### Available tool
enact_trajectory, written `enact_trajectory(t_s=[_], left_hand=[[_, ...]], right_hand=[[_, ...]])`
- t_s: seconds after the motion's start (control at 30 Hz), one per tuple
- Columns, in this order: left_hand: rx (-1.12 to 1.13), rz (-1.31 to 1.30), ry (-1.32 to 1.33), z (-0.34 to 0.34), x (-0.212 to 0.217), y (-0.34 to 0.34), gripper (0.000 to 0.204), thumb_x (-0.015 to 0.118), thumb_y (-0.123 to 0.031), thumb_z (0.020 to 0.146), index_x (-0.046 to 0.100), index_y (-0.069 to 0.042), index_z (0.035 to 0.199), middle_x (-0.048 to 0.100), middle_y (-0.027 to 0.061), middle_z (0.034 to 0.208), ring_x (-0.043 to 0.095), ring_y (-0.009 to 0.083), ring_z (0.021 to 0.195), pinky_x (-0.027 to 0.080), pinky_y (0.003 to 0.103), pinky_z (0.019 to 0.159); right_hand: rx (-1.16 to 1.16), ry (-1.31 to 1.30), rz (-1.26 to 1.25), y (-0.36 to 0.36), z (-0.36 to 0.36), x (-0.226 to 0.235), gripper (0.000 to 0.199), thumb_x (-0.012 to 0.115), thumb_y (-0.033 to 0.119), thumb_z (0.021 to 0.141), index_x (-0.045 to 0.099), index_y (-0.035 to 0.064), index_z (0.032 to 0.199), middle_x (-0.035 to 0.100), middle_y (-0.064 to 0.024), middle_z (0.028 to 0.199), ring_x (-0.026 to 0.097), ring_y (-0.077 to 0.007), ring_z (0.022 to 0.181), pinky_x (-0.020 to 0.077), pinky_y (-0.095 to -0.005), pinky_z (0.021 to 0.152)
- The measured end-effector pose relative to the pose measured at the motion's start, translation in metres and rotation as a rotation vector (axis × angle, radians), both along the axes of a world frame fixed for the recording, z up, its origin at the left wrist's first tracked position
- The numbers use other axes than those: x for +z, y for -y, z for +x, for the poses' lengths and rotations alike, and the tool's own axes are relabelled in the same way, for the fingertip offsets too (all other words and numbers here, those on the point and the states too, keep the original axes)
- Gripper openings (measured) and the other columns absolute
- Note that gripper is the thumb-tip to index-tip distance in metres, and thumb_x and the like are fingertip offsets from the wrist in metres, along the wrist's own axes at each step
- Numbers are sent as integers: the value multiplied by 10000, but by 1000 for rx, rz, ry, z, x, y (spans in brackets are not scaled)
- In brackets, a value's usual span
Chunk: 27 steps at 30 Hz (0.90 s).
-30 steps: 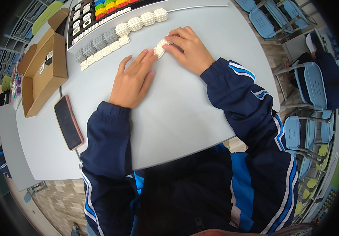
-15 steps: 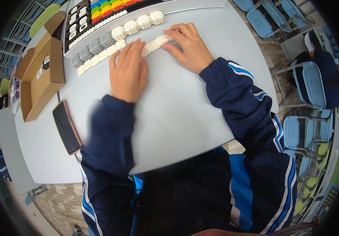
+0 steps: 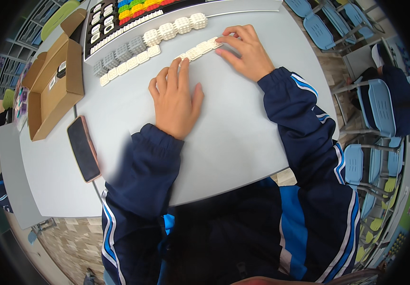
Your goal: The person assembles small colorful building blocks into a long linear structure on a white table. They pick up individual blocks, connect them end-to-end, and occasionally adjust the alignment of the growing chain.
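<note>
A short row of white square tiles (image 3: 194,53) lies slantwise on the table between my hands. My left hand (image 3: 175,102) rests palm down, fingers loosely spread, its fingertips at the row's left end. With thumb and forefinger, my right hand (image 3: 246,53) grips the tile at the right end; its other fingers are curled. To the left, a separate row of white tiles (image 3: 131,63) runs in front of grey studded cubes (image 3: 123,52). White studded cubes (image 3: 168,31) continue that line of cubes to the right.
Behind the cubes stands a box (image 3: 143,34) with coloured and white pieces in it. An open cardboard box (image 3: 74,80) sits at the left, with a phone (image 3: 83,148) nearer me. Blue chairs (image 3: 381,107) stand beyond the table's right edge.
Both hands have shifted right in the picture, the left one also nearer me. It no longer covers the gap between the tile rows. My right thumb and forefinger have come closer together at the end tile.
</note>
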<state>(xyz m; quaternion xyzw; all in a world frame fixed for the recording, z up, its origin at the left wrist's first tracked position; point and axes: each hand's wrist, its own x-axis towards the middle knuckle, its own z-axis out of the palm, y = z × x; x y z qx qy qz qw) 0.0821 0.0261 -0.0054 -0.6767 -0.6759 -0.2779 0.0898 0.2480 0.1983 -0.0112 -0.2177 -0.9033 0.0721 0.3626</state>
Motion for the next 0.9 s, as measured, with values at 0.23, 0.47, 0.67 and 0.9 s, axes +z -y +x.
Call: enact_trajectory(t_s=[0.23,0.47,0.67,0.9], left_hand=[[6,2,-37,-2,-4,-6,560,634,-227,870,471,0,1355,505,137,1346,453,301,1180,295,499,1001],[130,-21,-63,-14,-9,-22,558,614,-301,900,470,-36,1370,520,107,1385,459,297,1183,282,510,990],[161,-12,-76,-23,-13,-31,553,601,-324,904,484,-27,1355,511,113,1405,451,304,1186,277,520,988],[154,3,-54,-26,-16,-34,560,600,-341,900,495,-4,1335,494,136,1422,434,313,1203,277,526,980]], right_hand=[[13,17,33,-2,-5,-1,184,730,208,846,721,101,995,586,-20,1070,491,-248,1014,443,-355,869],[-10,15,100,-1,-16,-4,236,720,268,859,722,88,1012,587,-29,1083,479,-255,1036,419,-370,890],[-43,32,131,-3,-28,-5,292,709,319,866,717,82,1037,588,-48,1108,471,-264,1061,407,-384,907],[-65,60,137,-5,-35,-9,321,703,338,871,713,76,1057,585,-62,1137,463,-271,1081,407,-392,908]])
